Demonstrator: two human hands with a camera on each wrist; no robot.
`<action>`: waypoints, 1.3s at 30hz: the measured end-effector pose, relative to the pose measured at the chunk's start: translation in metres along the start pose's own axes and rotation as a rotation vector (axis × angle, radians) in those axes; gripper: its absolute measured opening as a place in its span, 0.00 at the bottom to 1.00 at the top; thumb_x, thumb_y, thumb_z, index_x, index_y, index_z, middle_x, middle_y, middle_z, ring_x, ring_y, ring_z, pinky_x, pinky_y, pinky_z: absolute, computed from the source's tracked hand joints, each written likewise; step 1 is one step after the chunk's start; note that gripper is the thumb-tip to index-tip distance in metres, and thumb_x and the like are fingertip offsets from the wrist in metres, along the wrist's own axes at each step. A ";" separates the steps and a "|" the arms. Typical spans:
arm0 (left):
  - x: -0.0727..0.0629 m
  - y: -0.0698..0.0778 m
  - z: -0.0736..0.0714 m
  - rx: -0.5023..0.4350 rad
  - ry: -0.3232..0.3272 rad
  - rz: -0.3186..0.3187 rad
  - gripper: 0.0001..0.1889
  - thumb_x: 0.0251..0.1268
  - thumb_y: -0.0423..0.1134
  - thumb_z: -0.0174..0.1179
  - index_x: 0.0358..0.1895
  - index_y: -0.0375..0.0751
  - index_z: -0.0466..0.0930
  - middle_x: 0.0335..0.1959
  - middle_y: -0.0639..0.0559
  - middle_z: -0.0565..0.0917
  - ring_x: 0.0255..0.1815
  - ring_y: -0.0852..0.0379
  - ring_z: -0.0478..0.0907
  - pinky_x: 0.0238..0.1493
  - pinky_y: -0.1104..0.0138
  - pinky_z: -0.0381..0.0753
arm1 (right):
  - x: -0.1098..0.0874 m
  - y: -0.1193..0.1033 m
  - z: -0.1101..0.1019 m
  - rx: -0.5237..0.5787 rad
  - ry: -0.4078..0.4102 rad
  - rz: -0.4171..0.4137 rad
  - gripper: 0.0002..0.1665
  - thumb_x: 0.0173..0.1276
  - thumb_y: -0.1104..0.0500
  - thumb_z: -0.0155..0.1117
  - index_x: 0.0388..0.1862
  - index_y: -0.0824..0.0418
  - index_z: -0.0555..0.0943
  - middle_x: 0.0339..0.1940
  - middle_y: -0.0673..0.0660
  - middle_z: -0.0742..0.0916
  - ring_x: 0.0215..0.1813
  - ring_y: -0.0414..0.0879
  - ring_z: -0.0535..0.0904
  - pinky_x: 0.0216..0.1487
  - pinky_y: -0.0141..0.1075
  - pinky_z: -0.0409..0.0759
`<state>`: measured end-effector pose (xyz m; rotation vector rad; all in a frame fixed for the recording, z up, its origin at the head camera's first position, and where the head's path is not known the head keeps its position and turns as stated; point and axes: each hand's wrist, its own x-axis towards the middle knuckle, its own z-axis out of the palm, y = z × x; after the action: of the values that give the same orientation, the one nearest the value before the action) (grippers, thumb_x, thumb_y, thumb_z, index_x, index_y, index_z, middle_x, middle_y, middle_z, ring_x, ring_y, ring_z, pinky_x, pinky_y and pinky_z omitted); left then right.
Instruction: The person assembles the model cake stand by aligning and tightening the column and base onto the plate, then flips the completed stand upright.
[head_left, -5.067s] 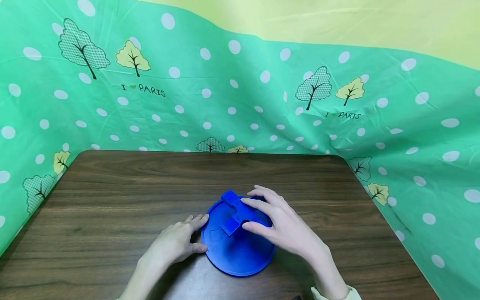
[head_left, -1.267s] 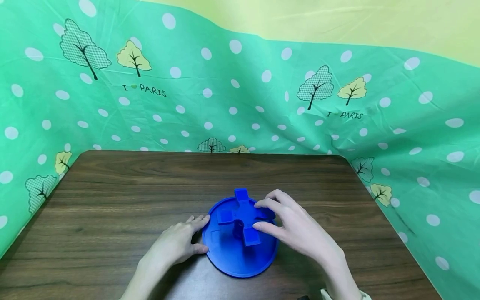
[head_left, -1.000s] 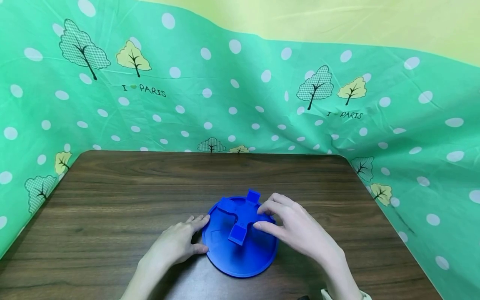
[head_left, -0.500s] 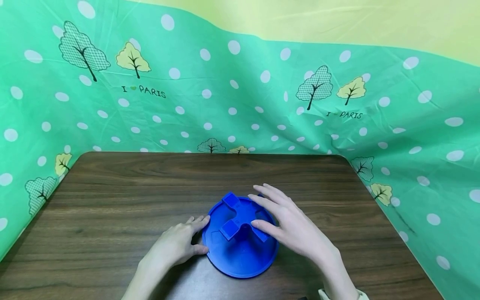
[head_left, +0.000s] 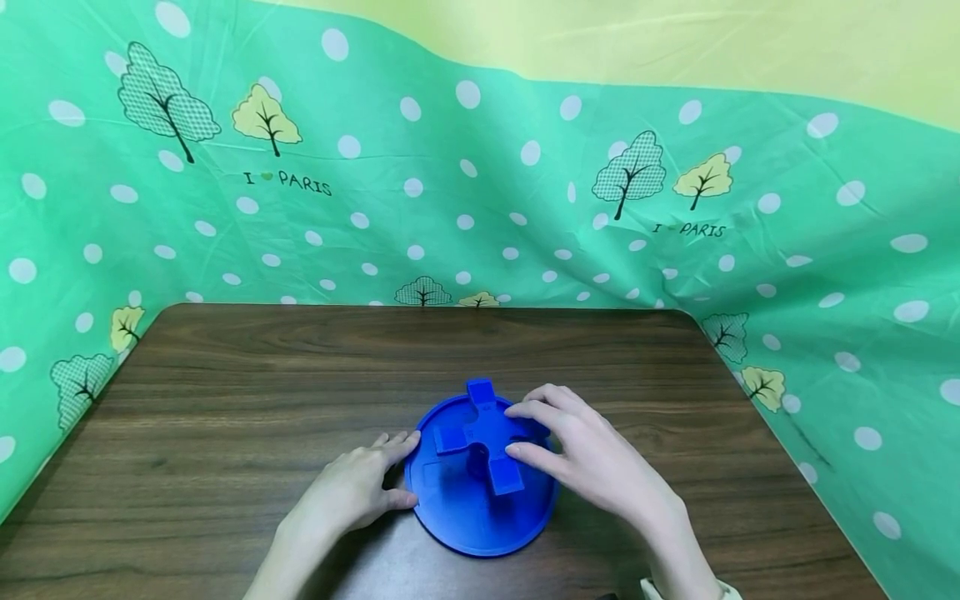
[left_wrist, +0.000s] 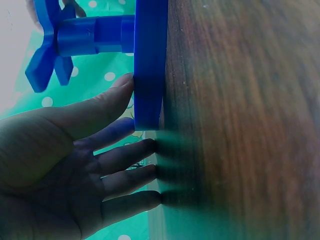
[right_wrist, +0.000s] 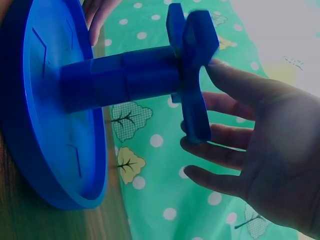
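A blue plastic stand lies on the table: a round rimmed base point(head_left: 480, 525), a short upright post point(right_wrist: 110, 82) and a cross-shaped top point(head_left: 491, 433) with flared arms. My left hand point(head_left: 352, 483) is at the base's left side, its thumb and forefinger touching the rim with fairly straight fingers. In the left wrist view the other fingertips of that hand point(left_wrist: 55, 150) reach down to the table. At the top's right side, my right hand point(head_left: 592, 450) holds the cross, its thumb against one arm and fingers behind another. That arm is partly hidden by the hand in the head view.
The dark wood-grain table point(head_left: 300, 375) stretches around the stand. Green dotted cloth point(head_left: 465, 192) printed with trees hangs behind it and along both sides. A small dark object point(head_left: 606, 597), cut off by the frame, shows at the bottom edge.
The cross-shaped top has turned clockwise, seen from above, its arms passing from diagonal to nearly straight. My right fingers have drawn in closer around it. The base and left hand stay put.
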<state>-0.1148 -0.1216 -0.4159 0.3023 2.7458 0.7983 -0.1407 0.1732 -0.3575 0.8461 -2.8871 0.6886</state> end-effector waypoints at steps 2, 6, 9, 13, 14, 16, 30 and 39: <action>0.000 0.000 0.000 0.001 0.000 -0.001 0.41 0.57 0.50 0.75 0.75 0.48 0.72 0.76 0.45 0.73 0.78 0.35 0.67 0.73 0.34 0.68 | 0.000 0.000 0.000 0.016 0.000 0.000 0.17 0.69 0.41 0.70 0.55 0.40 0.84 0.52 0.35 0.82 0.57 0.31 0.78 0.57 0.36 0.85; 0.000 0.000 0.000 0.002 -0.002 -0.005 0.40 0.57 0.50 0.75 0.75 0.48 0.72 0.77 0.45 0.73 0.78 0.35 0.67 0.73 0.34 0.67 | 0.000 0.000 -0.001 0.040 0.007 -0.012 0.11 0.69 0.43 0.71 0.49 0.39 0.85 0.45 0.33 0.83 0.48 0.30 0.78 0.50 0.32 0.84; 0.000 0.000 0.000 0.001 -0.001 -0.005 0.40 0.57 0.50 0.75 0.75 0.48 0.72 0.76 0.45 0.73 0.78 0.35 0.67 0.73 0.34 0.67 | 0.000 -0.001 -0.001 0.057 0.011 -0.024 0.07 0.68 0.45 0.73 0.43 0.37 0.84 0.40 0.32 0.82 0.43 0.32 0.79 0.45 0.30 0.83; 0.000 0.000 0.000 0.001 -0.002 -0.007 0.40 0.57 0.50 0.75 0.75 0.48 0.72 0.77 0.45 0.73 0.78 0.34 0.67 0.74 0.34 0.66 | 0.000 -0.003 -0.001 0.062 0.037 -0.040 0.07 0.66 0.48 0.75 0.37 0.38 0.83 0.36 0.33 0.79 0.40 0.33 0.78 0.41 0.27 0.81; 0.000 0.000 0.000 0.000 -0.002 -0.007 0.41 0.57 0.50 0.75 0.75 0.48 0.72 0.77 0.45 0.73 0.78 0.34 0.67 0.74 0.34 0.66 | 0.000 -0.003 -0.001 0.053 0.050 -0.046 0.08 0.66 0.48 0.75 0.37 0.39 0.82 0.36 0.35 0.79 0.41 0.32 0.77 0.41 0.27 0.80; 0.000 0.000 0.000 -0.001 -0.003 -0.007 0.41 0.57 0.50 0.75 0.75 0.48 0.72 0.77 0.45 0.72 0.78 0.34 0.66 0.74 0.34 0.66 | 0.000 -0.003 -0.002 0.025 0.081 -0.060 0.09 0.65 0.47 0.76 0.40 0.41 0.83 0.40 0.37 0.79 0.46 0.32 0.75 0.44 0.28 0.81; 0.000 0.000 0.000 -0.004 0.003 0.000 0.40 0.57 0.49 0.75 0.75 0.47 0.72 0.77 0.45 0.73 0.78 0.34 0.66 0.75 0.36 0.66 | 0.001 -0.001 0.000 0.000 -0.016 0.012 0.37 0.66 0.31 0.67 0.70 0.42 0.78 0.71 0.46 0.79 0.74 0.48 0.73 0.71 0.55 0.78; 0.000 0.000 -0.001 -0.005 0.003 -0.001 0.40 0.57 0.49 0.75 0.75 0.47 0.72 0.76 0.46 0.73 0.79 0.35 0.66 0.75 0.36 0.67 | 0.000 -0.001 0.000 -0.012 -0.017 0.022 0.31 0.66 0.30 0.66 0.62 0.43 0.83 0.58 0.39 0.81 0.63 0.38 0.78 0.63 0.43 0.84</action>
<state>-0.1146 -0.1218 -0.4151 0.2991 2.7457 0.8062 -0.1402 0.1722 -0.3569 0.8236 -2.9165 0.6684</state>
